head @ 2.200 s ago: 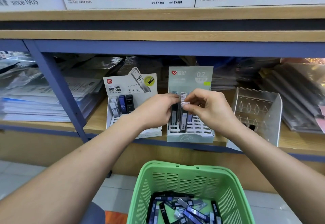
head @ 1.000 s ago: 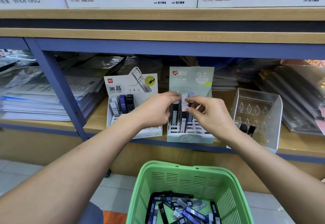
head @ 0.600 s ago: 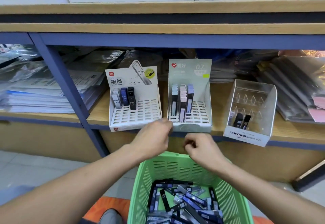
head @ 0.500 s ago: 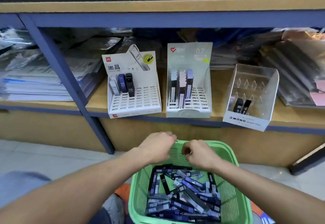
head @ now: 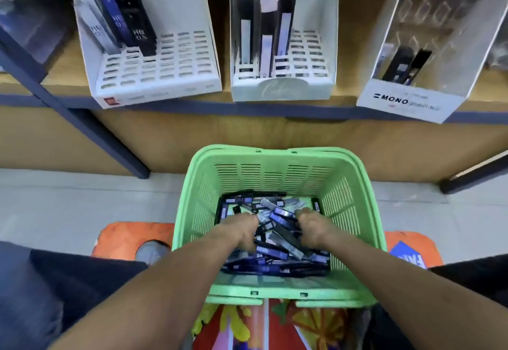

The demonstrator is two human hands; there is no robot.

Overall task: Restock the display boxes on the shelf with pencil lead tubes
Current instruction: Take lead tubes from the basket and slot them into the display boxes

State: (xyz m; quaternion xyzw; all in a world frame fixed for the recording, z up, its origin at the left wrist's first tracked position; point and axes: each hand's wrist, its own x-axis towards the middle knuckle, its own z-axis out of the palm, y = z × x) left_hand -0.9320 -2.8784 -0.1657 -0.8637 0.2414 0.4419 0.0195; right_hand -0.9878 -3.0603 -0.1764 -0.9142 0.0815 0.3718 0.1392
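Both hands have dropped from the middle display box (head: 283, 85) at top centre into the green basket (head: 275, 157). The left hand (head: 239, 230) and right hand (head: 312, 226) curl among the lead tubes (head: 280, 215), likely fetching more, though whether either holds one cannot be told.

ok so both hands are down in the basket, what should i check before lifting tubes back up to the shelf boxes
1. Left hand gripping tubes: cannot tell, fingers buried in the pile.
2. Right hand gripping tubes: cannot tell.
3. Tubes left in green basket: ok, plenty.
4. Free slots in middle box: ok.
5. Free slots in left box: ok.
6. Room in clear MONO box: ok, only a few tubes in it.
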